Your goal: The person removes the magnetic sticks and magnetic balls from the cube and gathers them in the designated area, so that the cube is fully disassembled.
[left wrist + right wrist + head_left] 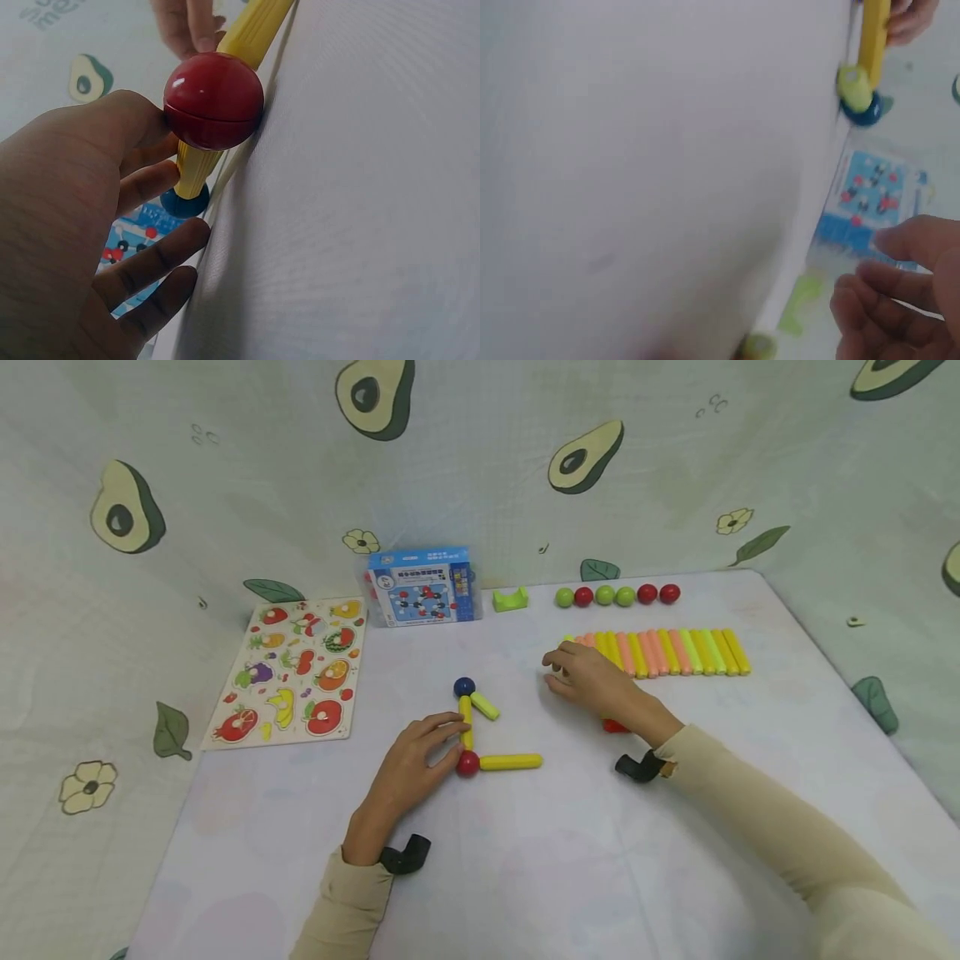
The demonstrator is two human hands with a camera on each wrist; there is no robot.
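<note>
In the head view, a ball-and-stick piece lies mid-table: a dark blue ball [464,687], a yellow stick [467,739] joining it to a red ball [214,97], a second yellow stick [512,762] pointing right, and a short light green stick [485,706] at the blue ball. My left hand [415,766] rests against its left side, fingertips on the upright yellow stick, thumb touching the red ball; the other fingers stay loosely spread. My right hand [592,681], fingers loosely bent and holding nothing, hovers over the left end of a row of coloured sticks [682,653], hiding part of it.
Behind stand a blue molecule-set box [422,597], a light green holder [511,600] and a line of green and red balls [604,595]. A fruit puzzle board [288,672] lies left. A red piece [615,726] shows partly under my right wrist.
</note>
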